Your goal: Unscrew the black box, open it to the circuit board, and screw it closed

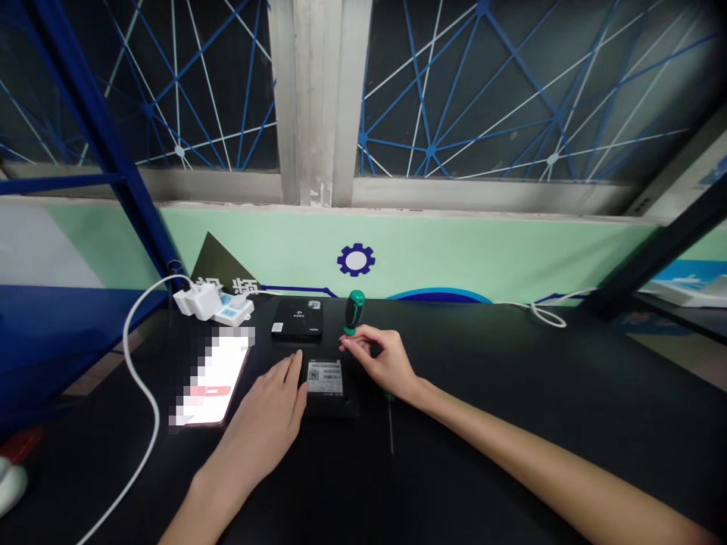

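Observation:
A green-and-black screwdriver stands handle up above the far right part of a black box with a white printed label. My right hand pinches it just below the handle; the fingers hide its shaft and tip. My left hand lies with fingers stretched out along the left side of the labelled box, the thumb against its edge. Under my right wrist lies a second screwdriver, its thin shaft pointing towards me and most of its green handle covered.
Behind the labelled box sits another flat black box. A lit phone lies at left, near a white power strip with plugged-in adapters. A white cable curves down the left side. More white cable lies at the back right.

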{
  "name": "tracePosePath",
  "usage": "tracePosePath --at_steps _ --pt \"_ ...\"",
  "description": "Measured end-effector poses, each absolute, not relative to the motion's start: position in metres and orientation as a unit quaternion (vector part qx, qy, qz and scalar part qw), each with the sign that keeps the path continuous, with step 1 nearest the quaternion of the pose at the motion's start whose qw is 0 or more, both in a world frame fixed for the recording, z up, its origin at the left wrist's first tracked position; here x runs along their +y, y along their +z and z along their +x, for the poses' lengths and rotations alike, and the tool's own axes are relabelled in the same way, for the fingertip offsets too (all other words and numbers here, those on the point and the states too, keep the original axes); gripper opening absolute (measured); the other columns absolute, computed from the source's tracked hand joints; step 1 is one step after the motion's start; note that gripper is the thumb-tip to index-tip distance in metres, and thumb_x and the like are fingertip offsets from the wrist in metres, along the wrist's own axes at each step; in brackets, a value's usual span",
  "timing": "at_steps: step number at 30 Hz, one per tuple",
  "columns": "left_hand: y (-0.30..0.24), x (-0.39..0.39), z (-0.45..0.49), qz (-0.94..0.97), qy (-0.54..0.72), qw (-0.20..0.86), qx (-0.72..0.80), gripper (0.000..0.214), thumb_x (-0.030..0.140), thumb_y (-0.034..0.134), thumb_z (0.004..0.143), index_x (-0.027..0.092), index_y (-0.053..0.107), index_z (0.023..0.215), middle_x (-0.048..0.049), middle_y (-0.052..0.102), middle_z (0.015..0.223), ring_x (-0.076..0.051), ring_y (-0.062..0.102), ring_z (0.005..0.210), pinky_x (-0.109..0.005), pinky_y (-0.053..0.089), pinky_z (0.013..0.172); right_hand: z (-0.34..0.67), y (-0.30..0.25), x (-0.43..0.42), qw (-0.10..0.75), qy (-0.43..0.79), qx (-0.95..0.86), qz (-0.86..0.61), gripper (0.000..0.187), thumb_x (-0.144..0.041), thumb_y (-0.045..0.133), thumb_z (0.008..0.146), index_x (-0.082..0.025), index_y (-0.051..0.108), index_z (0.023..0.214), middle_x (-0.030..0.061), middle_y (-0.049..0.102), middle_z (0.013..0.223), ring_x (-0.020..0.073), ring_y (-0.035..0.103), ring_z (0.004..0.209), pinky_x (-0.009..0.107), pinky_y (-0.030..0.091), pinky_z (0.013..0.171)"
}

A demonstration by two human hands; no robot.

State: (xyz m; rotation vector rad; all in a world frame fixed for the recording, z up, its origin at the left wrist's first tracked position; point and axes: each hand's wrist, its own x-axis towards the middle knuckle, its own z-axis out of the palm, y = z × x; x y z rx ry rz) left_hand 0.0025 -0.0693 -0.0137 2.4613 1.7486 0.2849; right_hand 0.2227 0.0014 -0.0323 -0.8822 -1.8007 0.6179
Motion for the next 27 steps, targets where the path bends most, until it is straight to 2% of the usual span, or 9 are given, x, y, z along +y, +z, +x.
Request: tracePosePath --at_steps 9,13,15,19,27 --pt "-0.0142 -0.0686 0.0027 0.812 0.080 0.055 0.575 0.061 0.036 0.022 0.102 0.006 0.036 0.153 -0.0163 0.047 0.152 -0.027 0.046 0.139 -0.045 0.042 0.111 0.2234 -0.0333 0.0021 0.508 0.260 -0.725 -0.386 0.031 -0.044 0.068 0.090 -0.017 0.067 0.077 0.0042 0.072 0.068 0.0112 0.052 0.051 0.023 0.041 0.048" --pt "-0.0151 -0.0676 0.0022 0.811 0.076 0.055 0.578 0.061 0.036 0.022 0.102 0.006 0.035 0.153 -0.0161 0.046 0.153 -0.027 0.046 0.139 -0.045 0.043 0.111 0.2231 -0.0323 0.0004 0.514 0.243 -0.725 -0.388 0.024 -0.039 0.067 0.091 -0.016 0.071 0.084 0.0014 0.068 0.063 0.0105 0.049 0.048 0.023 0.042 0.050" --pt "-0.0157 -0.0673 0.0018 0.811 0.077 0.052 0.577 0.061 0.037 0.021 0.102 0.007 0.035 0.153 -0.0161 0.047 0.152 -0.028 0.047 0.138 -0.046 0.043 0.110 0.2235 -0.0320 -0.0001 0.517 0.238 -0.728 -0.382 0.022 -0.035 0.064 0.093 -0.015 0.073 0.090 0.0026 0.071 0.067 0.0100 0.048 0.047 0.024 0.042 0.050" --pt "-0.0163 -0.0677 0.0012 0.813 0.088 0.050 0.574 0.061 0.037 0.021 0.102 0.007 0.036 0.153 -0.0160 0.047 0.152 -0.028 0.048 0.137 -0.045 0.043 0.110 0.2246 -0.0327 0.0004 0.512 0.254 -0.736 -0.363 0.021 -0.032 0.062 0.094 -0.015 0.074 0.092 0.0080 0.079 0.082 0.0105 0.051 0.047 0.024 0.041 0.049" --pt "-0.0186 -0.0685 0.0000 0.812 0.106 0.052 0.572 0.059 0.036 0.024 0.102 0.007 0.038 0.151 -0.0167 0.049 0.150 -0.028 0.048 0.137 -0.046 0.044 0.109 0.2236 -0.0341 0.0023 0.508 0.270 -0.730 -0.370 0.022 -0.036 0.066 0.092 -0.017 0.070 0.083 0.0065 0.077 0.077 0.0131 0.059 0.053 0.024 0.042 0.049"
